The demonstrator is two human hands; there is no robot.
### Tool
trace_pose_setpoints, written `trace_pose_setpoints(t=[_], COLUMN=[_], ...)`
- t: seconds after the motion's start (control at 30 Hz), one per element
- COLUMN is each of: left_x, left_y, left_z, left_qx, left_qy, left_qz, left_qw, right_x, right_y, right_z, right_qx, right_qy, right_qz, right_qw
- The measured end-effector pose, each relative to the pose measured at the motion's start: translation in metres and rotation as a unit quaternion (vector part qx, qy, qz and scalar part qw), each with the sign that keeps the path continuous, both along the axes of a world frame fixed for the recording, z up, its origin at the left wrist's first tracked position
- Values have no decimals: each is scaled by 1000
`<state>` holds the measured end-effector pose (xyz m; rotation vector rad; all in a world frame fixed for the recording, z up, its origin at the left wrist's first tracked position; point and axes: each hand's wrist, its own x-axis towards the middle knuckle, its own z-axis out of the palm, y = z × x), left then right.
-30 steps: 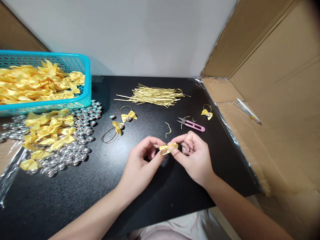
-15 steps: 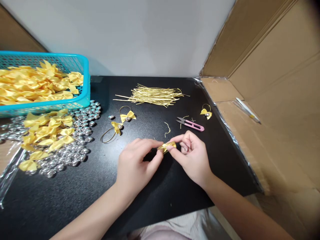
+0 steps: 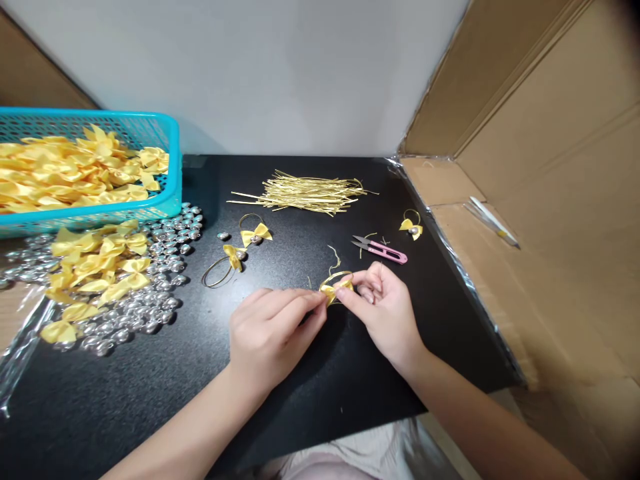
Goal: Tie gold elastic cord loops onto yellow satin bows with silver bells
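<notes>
Both hands meet over the black table (image 3: 150,400) and pinch a small yellow ribbon bow (image 3: 334,289) with a thin gold wire loop arching above it. My left hand (image 3: 273,333) has thumb and forefinger closed on the bow's left side. On its right side my right hand (image 3: 385,310) pinches it, the other fingers curled. Pink thread snips (image 3: 383,250) lie just beyond my right hand. A bundle of gold wire ties (image 3: 305,192) lies further back.
A turquoise basket (image 3: 170,193) of yellow bows stands at the back left. In front of it lie loose yellow bows (image 3: 95,263) on a spread of silver beads (image 3: 165,267). Three finished bows with loops (image 3: 255,232) (image 3: 227,261) (image 3: 413,225) lie about. A cardboard box (image 3: 540,220) walls the right side.
My left hand turned palm down and slid a little left and lower. The bow shifted slightly away from me and the gold wire loop now stands up above it.
</notes>
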<state>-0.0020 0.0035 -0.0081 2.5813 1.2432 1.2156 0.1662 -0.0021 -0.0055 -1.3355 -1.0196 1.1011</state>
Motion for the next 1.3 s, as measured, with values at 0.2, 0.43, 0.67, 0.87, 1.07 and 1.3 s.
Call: trace_pose_setpoints(t=[0.2,0.43,0.67,0.87,1.07,1.3], left_x=[-1,-1,-4,-9,-10,-9], left_y=[2,5,13,11,15,18], left_z=[6,10,16,15,17,14], left_qx=[97,196,256,267,289,240], left_qy=[74,96,134,151,129,93], left_qz=[-24,-30,-94,-108,-95,-54], left_qw=[992,975,953,946,944,965], right_x=[-1,0,0,0,2,3], right_y=[-2,-2,-1,-1,0,0], right_z=[1,3,3,4,5,3], right_qx=[-3,-20,-36,-61,-87,-87], right_qy=[-7,1,18,36,65,60], right_qz=[3,16,27,52,52,48], right_qw=[1000,1000,999,996,993,993])
